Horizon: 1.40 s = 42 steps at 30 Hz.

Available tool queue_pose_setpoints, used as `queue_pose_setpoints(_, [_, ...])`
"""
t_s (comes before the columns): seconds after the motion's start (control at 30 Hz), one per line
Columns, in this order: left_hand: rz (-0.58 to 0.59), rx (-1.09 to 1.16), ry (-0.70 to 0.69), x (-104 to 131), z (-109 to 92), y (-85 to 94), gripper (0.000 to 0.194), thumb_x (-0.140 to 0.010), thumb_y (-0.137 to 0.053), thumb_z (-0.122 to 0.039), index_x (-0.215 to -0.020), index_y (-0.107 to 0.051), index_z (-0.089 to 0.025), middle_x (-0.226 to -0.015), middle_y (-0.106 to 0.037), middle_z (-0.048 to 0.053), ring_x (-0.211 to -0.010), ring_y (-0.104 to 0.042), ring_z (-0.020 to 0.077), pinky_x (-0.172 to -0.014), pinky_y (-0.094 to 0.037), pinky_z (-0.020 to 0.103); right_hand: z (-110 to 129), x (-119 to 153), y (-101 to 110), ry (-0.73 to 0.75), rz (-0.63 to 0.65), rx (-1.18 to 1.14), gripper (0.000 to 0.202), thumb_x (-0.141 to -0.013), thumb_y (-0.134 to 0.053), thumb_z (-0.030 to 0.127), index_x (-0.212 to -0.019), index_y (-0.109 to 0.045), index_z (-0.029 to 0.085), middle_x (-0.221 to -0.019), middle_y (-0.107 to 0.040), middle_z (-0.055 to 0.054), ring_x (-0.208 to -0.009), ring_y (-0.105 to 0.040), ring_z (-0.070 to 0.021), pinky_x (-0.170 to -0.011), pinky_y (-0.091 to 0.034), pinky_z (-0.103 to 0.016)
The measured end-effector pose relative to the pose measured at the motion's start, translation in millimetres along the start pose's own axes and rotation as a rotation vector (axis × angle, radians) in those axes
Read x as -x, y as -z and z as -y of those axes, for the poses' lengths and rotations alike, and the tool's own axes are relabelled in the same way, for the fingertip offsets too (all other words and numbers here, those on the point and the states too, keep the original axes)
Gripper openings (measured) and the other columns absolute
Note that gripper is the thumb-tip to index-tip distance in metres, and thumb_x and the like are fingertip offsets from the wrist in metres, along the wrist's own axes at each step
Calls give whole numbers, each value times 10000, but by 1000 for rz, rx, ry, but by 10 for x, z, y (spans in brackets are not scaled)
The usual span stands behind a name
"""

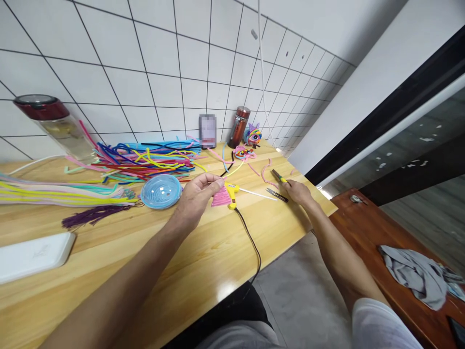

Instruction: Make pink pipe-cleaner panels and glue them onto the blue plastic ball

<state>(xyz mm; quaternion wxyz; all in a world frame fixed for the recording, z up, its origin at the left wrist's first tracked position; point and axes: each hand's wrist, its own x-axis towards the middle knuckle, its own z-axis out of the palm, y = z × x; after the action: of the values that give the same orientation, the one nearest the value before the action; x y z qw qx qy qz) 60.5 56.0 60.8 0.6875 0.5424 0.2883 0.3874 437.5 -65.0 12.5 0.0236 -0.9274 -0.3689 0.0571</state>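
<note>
My left hand [199, 196] pinches a pink fuzzy piece [221, 196] made of pipe cleaner rows between thumb and fingers. Just behind that piece lies a yellow glue gun [233, 190], with a white glue stick [256, 194] pointing to the right and a dark cord running off the table's front edge. At the right, my right hand [298, 192] is closed on a slim tool with a yellow and dark handle [279, 176]; its exact kind is not clear. Black thread snips [277, 195] rest on the wood next to that hand.
A blue bowl [161, 192] stands left of my left hand. Bundles of coloured pipe cleaners [145, 160] lie along the tiled wall. Behind are a phone [208, 132], a red-brown flask [239, 127] and a colourful figure [252, 135]. A glass bottle [54, 126] and white power bank [36, 256] are left.
</note>
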Motion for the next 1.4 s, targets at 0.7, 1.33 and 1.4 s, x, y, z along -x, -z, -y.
queue_pose_setpoints(0.7, [49,137,-75,1,-102,67,374,-755,-920,-504,-839,-752,-180,-759,-702,11,-650,-568,119,-652,-458,275,1972,1234,704,792,157,-1222,249,-842,-815,416,-983,-748,222,-891,-739,-14,-822,-669,-173,-774,-527,-315])
queue_pose_setpoints(1.33, [98,372,-73,-61,-191,73,433,-672,-988,-476,-887,-764,-174,-873,-767,35,-848,-696,168,-842,-540,311,2206,1114,774,819,234,-1297,185,-819,-780,386,-797,-680,232,-660,-619,28,-629,-541,-143,-625,-467,-296])
queue_pose_setpoints(1.4, [98,377,-66,-63,-195,73,431,-669,-987,-473,-881,-760,-174,-855,-758,28,-846,-691,165,-839,-536,307,2222,1120,764,821,241,-1305,195,-824,-780,394,-796,-677,231,-655,-613,30,-623,-541,-141,-620,-471,-294])
